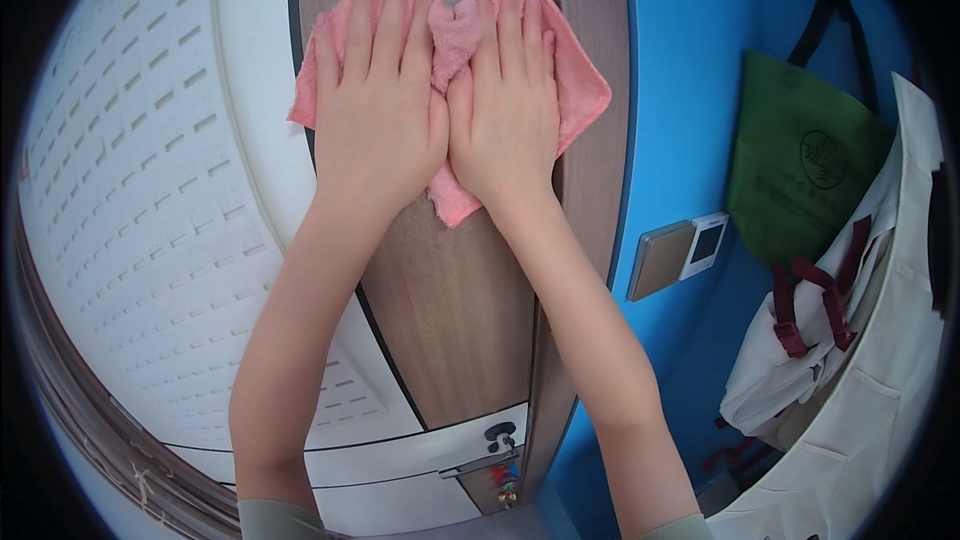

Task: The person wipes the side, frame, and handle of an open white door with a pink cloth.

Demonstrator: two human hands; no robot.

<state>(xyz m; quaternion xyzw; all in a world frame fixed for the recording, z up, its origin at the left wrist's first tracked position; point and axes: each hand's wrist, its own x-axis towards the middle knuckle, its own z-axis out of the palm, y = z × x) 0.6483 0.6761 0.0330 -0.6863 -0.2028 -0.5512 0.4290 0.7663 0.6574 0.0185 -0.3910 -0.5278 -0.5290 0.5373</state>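
A pink plush cloth (585,94) is spread against the upper part of a brown wood-grain door panel (450,345). My left hand (379,120) lies flat over the cloth's left half, fingers slightly apart. Over the right half my right hand (506,116) presses in the same way. The two thumbs meet near the middle, and a fold of cloth bunches up between the hands. One corner of the cloth hangs below my wrists. Both palms are hidden, turned to the door.
Lower on the door are a lock with a key (501,435), a lever handle (480,465) and a colourful hanging charm (506,476). A white slotted panel (150,165) covers the left. On the blue wall (682,90) are a switch (660,261), a thermostat-like unit (705,246) and a green bag (810,157).
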